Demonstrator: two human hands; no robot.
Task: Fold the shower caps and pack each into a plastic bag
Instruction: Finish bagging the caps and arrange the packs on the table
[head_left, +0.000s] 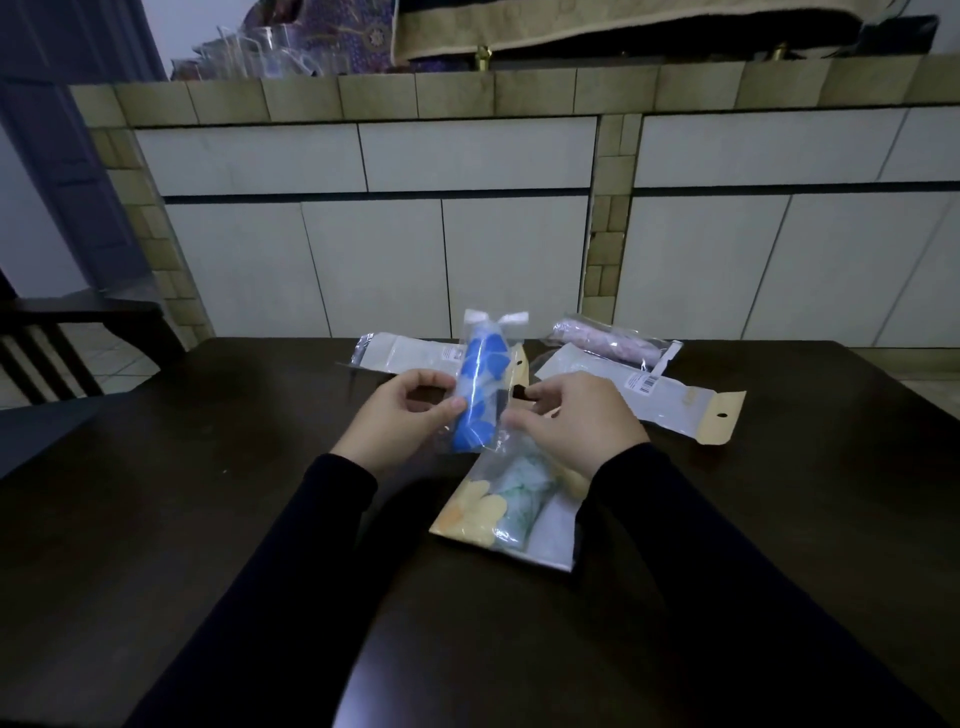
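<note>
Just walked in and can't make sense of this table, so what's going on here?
A person is packing rolled shower caps into clear bags. Both hands hold one clear bag above the dark table, with a blue-patterned cap rolled inside it; the left hand pinches its left edge and the right hand its right edge. Just below lies a flower-printed pouch holding a green-patterned roll. Farther back lie a bagged pinkish cap and two flat white packets.

The right hand (569, 423) hides part of the flowered bag (506, 512); barcode label (648, 383) print is unreadable.
</note>
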